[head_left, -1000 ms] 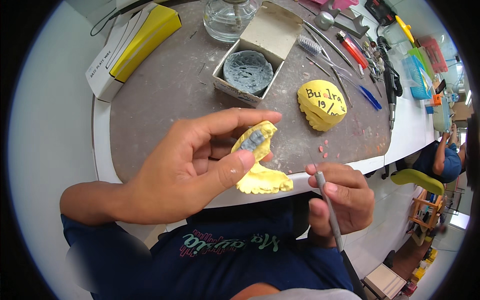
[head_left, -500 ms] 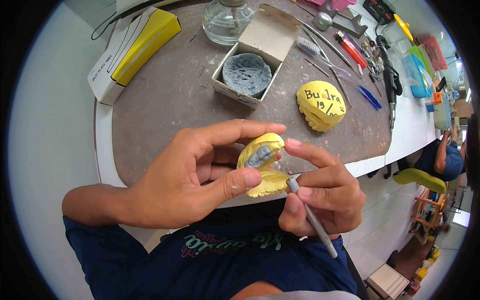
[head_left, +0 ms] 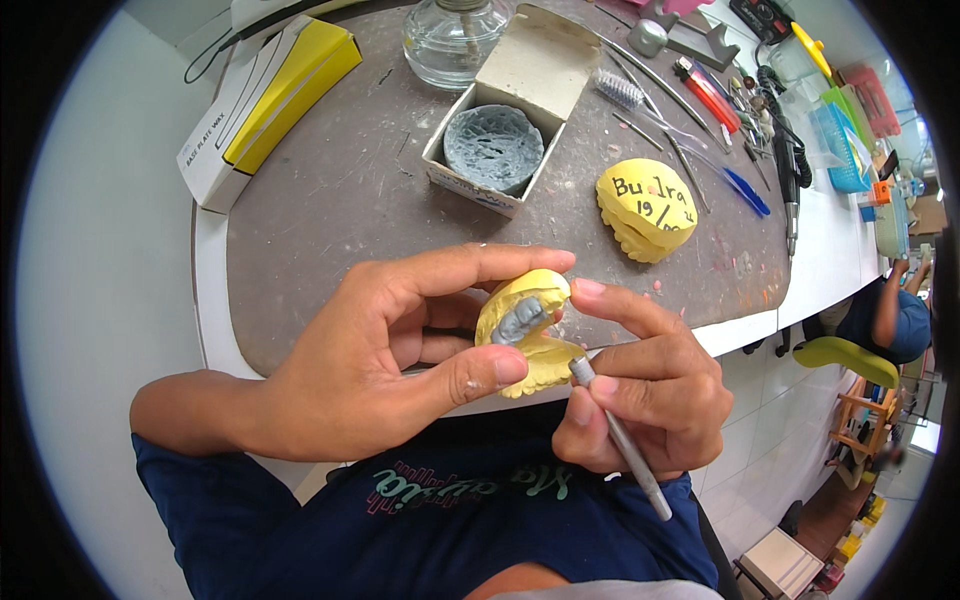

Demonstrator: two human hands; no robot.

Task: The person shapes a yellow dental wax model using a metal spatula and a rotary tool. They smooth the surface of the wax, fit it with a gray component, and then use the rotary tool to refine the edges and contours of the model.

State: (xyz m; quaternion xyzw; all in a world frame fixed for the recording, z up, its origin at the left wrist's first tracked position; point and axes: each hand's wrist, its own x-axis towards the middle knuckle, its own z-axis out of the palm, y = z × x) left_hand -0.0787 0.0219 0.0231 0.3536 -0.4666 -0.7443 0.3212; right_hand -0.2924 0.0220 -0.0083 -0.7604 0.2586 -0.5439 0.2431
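Observation:
A yellow plaster dental model with grey wax teeth on one side is gripped by my left hand, thumb in front and fingers behind. My right hand pinches a slim metal carving tool like a pen, its handle slanting down to the right. The tool's working tip is too fine to make out near the model. My right index fingertip rests at the model's upper right edge. Beyond my hands, a second yellow plaster model with handwriting on its base lies on the brown work mat.
An open carton holds a round block of grey wax. Behind it stands a glass spirit burner. A yellow and white box lies far left. Hand tools, a red lighter and a handpiece spread along the right. A person sits farther right.
My hands and the model keep nearly the same pose. The whole view has shifted very slightly; the hold on the model and on the tool is unchanged.

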